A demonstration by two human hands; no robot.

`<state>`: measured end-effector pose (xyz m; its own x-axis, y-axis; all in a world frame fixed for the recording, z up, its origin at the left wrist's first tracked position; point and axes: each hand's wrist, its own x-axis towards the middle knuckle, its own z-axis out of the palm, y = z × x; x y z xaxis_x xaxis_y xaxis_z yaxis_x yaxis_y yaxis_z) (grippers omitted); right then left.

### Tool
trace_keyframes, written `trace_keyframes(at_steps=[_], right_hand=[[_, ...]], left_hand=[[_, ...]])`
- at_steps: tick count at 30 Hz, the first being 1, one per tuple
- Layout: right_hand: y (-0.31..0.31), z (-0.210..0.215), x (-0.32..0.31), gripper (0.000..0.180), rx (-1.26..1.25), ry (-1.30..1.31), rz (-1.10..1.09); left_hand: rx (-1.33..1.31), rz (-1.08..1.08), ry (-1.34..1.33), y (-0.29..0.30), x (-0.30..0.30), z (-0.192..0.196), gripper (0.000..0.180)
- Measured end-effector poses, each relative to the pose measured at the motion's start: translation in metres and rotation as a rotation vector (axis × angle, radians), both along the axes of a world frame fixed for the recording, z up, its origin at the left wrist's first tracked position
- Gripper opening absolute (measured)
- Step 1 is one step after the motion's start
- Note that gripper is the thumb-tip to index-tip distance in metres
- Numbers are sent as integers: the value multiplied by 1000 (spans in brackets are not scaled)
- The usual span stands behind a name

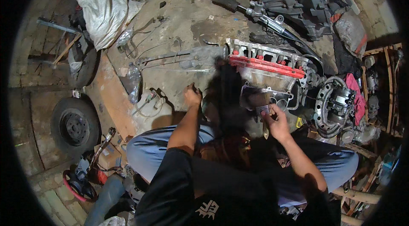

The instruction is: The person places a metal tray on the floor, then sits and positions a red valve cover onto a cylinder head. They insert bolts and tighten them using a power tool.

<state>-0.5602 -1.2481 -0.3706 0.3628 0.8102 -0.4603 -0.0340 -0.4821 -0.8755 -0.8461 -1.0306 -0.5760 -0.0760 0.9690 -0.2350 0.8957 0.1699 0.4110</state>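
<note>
Stained, cluttered floor [179, 25]; wheel [75, 127] at left. Right fingers [277, 112] gripping brush [263, 110]; left fingers [191, 88], grip unclear.

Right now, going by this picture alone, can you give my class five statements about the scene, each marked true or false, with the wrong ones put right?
1. The right hand holds a brush. True.
2. The long rail on the metal engine part is blue. False: it is red.
3. A wheel is to the left of the left hand. True.
4. The large white sack is at the lower right of the picture. False: it is at the upper left.
5. A pink cloth is on the right side of the picture. True.
</note>
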Motion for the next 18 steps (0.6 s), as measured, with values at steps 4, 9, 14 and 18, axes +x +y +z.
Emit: trace_keyframes(at_steps=[4, 9, 14, 18], right_hand=[[-4, -25, -9, 8, 102, -138, -20], [11, -25, -30, 10, 71, 134, -182], [10, -25, -38, 14, 96, 15, -97], [-6, 12, -19, 20, 12, -90, 14]], left_hand=[[14, 81, 170, 10, -8, -22, 37], [43, 69, 363, 5, 2, -32, 25], [69, 38, 400, 7, 3, -30, 21], [37, 41, 179, 10, 20, 0, 22]])
